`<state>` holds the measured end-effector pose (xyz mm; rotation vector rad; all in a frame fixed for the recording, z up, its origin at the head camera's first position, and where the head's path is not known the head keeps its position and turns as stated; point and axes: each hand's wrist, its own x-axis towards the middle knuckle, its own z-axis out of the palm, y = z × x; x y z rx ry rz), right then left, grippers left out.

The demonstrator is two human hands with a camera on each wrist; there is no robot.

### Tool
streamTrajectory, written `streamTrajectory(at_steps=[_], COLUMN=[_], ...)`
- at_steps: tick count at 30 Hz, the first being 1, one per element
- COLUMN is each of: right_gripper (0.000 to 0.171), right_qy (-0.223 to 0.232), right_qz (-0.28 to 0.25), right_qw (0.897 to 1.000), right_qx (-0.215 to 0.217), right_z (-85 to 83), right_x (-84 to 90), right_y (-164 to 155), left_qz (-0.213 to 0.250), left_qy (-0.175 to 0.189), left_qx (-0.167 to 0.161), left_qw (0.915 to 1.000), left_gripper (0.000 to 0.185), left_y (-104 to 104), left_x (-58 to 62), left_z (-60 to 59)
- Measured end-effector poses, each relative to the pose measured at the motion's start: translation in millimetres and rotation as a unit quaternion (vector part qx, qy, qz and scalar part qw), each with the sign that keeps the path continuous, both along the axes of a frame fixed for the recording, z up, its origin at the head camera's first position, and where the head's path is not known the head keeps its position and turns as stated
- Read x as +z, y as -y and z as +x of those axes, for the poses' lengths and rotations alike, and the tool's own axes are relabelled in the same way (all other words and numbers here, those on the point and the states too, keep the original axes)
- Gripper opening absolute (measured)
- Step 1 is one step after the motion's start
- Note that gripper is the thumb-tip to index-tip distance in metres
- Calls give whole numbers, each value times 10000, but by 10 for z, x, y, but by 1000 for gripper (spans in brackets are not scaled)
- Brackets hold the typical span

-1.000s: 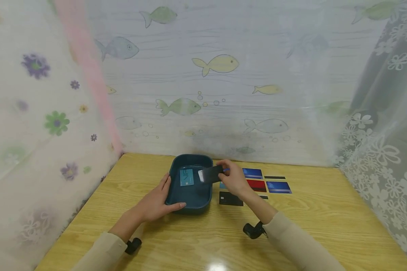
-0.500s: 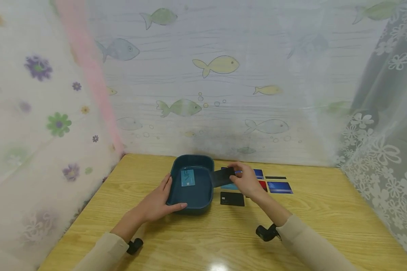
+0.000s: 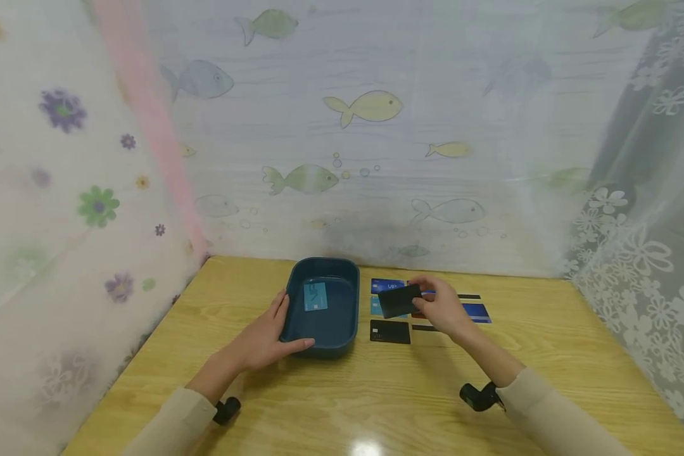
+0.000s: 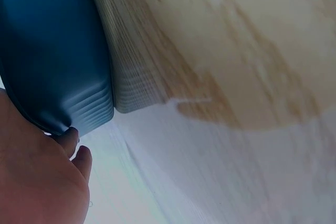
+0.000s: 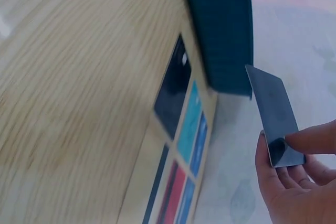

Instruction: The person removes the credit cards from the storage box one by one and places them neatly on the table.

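Note:
My right hand (image 3: 441, 307) pinches a black card (image 3: 399, 301) by its right end, thumb on one face and fingers behind, as the right wrist view shows. The card is raised and tilted over the rows of cards, right of a dark blue tray (image 3: 330, 329). My left hand (image 3: 256, 339) holds the tray at its near left corner, thumb over the near rim and fingers along the outer left wall. In the left wrist view the fingertips touch that wall. A light blue card (image 3: 315, 296) lies inside the tray.
Right of the tray, several cards lie in rows on the wooden table (image 3: 342, 405): a blue card (image 3: 383, 285), a black card (image 3: 390, 332), another blue card (image 3: 479, 313), and others partly covered by my right hand. A fish-print curtain (image 3: 342, 209) hangs behind.
My right hand has moved right with the black card, from over the tray's right rim to above the laid-out cards. My left hand and the tray stay put.

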<state>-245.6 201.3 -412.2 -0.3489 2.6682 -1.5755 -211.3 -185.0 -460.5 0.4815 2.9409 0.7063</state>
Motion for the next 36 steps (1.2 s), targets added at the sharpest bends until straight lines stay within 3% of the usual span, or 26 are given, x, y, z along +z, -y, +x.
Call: streamTrajectory(at_steps=[23, 36], right_gripper=[42, 41], right_qy=[39, 259], right_qz=[902, 1137], right_qw=[9938, 9892], right_qx=[-650, -883], right_z=[227, 308], right_x=[-181, -329], right_y=[-1046, -1278], left_qz=[7, 46], left_qy=[-40, -4], left_qx=[-25, -21], left_qw=[10000, 10000], left_gripper=[125, 125], left_y=[-10, -5], left_x=[18, 16], left_z=[-20, 1])
